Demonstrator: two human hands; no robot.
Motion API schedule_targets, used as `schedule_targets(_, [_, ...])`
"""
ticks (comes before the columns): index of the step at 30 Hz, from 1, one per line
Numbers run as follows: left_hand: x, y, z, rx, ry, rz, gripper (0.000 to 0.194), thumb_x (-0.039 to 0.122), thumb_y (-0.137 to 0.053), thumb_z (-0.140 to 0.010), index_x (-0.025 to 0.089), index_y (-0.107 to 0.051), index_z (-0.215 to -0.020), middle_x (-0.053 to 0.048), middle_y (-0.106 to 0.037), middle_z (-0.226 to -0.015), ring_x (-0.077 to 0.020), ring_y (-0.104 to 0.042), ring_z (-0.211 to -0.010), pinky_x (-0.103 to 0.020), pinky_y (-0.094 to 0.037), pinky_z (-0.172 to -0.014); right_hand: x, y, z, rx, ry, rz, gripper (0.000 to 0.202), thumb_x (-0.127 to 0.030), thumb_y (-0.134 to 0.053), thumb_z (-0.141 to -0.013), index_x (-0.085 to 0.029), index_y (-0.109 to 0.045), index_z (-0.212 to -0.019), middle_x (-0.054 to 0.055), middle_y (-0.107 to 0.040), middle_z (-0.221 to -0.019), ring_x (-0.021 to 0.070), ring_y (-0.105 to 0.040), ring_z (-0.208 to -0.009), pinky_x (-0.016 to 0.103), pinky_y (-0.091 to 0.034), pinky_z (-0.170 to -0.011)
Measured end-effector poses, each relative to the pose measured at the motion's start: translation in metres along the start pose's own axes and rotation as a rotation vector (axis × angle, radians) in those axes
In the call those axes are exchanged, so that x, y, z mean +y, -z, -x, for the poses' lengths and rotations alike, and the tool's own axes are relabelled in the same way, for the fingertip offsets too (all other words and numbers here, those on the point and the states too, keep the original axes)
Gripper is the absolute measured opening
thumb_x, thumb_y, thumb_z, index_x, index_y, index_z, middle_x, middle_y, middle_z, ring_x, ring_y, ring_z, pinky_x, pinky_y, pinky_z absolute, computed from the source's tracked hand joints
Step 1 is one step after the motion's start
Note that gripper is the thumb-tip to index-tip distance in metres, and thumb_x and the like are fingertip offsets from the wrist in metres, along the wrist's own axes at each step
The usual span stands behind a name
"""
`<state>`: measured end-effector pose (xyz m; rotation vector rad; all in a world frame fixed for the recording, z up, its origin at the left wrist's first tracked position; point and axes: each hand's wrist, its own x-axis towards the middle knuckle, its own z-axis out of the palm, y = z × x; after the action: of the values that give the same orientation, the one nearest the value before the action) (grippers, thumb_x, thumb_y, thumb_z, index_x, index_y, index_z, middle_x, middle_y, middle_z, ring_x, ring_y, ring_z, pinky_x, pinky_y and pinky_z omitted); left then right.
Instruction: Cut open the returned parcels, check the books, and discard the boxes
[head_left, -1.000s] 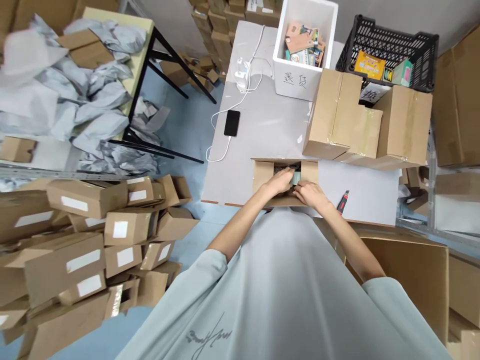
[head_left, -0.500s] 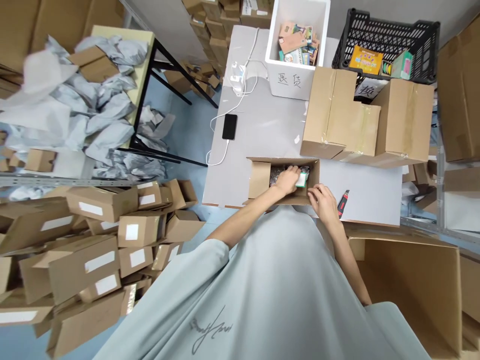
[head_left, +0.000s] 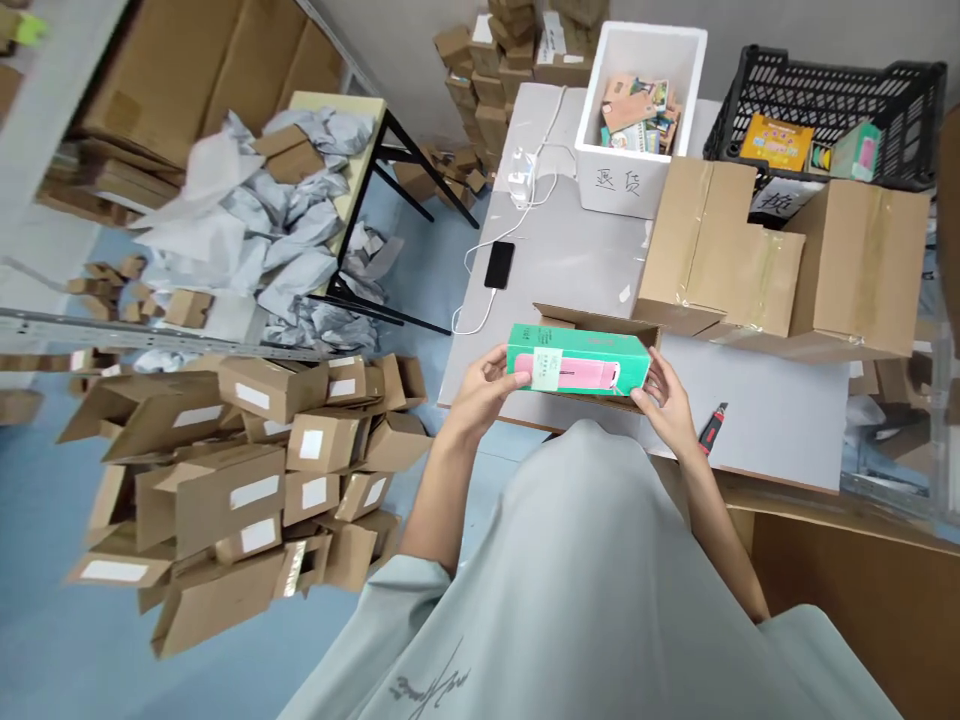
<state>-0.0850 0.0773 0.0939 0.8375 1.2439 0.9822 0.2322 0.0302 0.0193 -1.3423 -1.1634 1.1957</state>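
A long green product box (head_left: 577, 360) with a pink picture on its side is held level between my two hands. My left hand (head_left: 482, 392) grips its left end, thumb on the front face. At the right end, my right hand (head_left: 664, 398) has its fingers and thumb around the corner. Directly behind and below it stands an opened cardboard carton (head_left: 596, 318) on the grey table, mostly hidden by the green box. A red and black utility knife (head_left: 713, 429) lies on the table to the right of my right hand.
Sealed cartons (head_left: 724, 260) stand at the table's back right, before a black crate (head_left: 832, 110) and a white foam bin (head_left: 637, 120). A phone (head_left: 499, 265) lies on the grey table (head_left: 570, 240), cable attached. Opened cartons (head_left: 247, 480) pile up at left; a large carton (head_left: 847, 600) is at lower right.
The green box has come up out of the carton and now lies between both hands. My left hand has moved from inside the carton to the box's left end. The view has shifted left.
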Motion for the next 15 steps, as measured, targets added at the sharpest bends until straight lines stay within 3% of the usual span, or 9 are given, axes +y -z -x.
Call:
schedule_targets(3, [-0.012,-0.005,0.006,-0.003,0.067,0.185,0.066,0.058,-0.11,-0.064,0.02,-0.083,-0.111,-0.011,-0.087,-0.115,-0.0331,-0.083,-0.113,-0.04,-0.068,-0.097,-0.019,-0.013,-0.012,0.016,0.02,-0.161,0.078,-0.066,-0.088,-0.095,-0.03,-0.067,-0.16,0.013,-0.069,-0.165,0.0338,-0.067,-0.152,0.052,-0.058,-0.126])
schedule_targets(6, [-0.027,-0.008,0.012,0.02,0.079,0.362,0.064,0.066,-0.103,-0.076,0.019,-0.083,-0.113,-0.013,-0.087,-0.119,-0.0303,-0.085,-0.109,-0.037,-0.071,-0.091,-0.035,-0.018,-0.02,0.058,-0.01,-0.199,0.065,-0.064,-0.086,-0.097,-0.032,-0.073,-0.152,0.01,-0.075,-0.157,0.0328,-0.071,-0.145,0.05,-0.062,-0.12])
schedule_targets(8, [-0.035,-0.008,0.016,0.048,0.108,0.455,0.054,0.057,-0.102,-0.081,0.019,-0.083,-0.115,-0.011,-0.087,-0.116,-0.0244,-0.085,-0.097,-0.03,-0.071,-0.082,-0.041,-0.017,-0.022,0.06,-0.056,-0.223,0.06,-0.066,-0.081,-0.099,-0.033,-0.075,-0.148,0.009,-0.077,-0.151,0.0309,-0.076,-0.134,0.047,-0.068,-0.109])
schedule_targets(10, [-0.042,-0.008,0.018,0.075,0.136,0.495,0.045,0.036,-0.101,-0.084,0.02,-0.082,-0.121,-0.008,-0.087,-0.112,-0.0182,-0.083,-0.087,-0.025,-0.069,-0.075,-0.044,-0.014,-0.023,0.05,-0.078,-0.228,0.057,-0.068,-0.079,-0.098,-0.034,-0.076,-0.144,0.008,-0.079,-0.143,0.0289,-0.078,-0.124,0.044,-0.07,-0.1])
schedule_targets(12, [-0.048,-0.01,0.019,0.09,0.153,0.517,0.045,0.022,-0.096,-0.086,0.02,-0.08,-0.128,-0.005,-0.087,-0.109,-0.0147,-0.081,-0.081,-0.022,-0.068,-0.072,-0.048,-0.01,-0.022,0.033,-0.078,-0.201,0.055,-0.07,-0.077,-0.098,-0.034,-0.076,-0.139,0.008,-0.081,-0.136,0.0281,-0.078,-0.117,0.043,-0.07,-0.096])
schedule_targets(15, [-0.054,-0.013,0.017,0.084,0.179,0.564,0.044,0.019,-0.092,-0.09,0.02,-0.078,-0.131,-0.003,-0.085,-0.106,-0.013,-0.078,-0.078,-0.021,-0.066,-0.069,-0.055,-0.009,-0.018,0.023,-0.073,-0.156,0.053,-0.073,-0.072,-0.1,-0.034,-0.075,-0.136,0.008,-0.081,-0.13,0.0282,-0.077,-0.113,0.043,-0.068,-0.094])
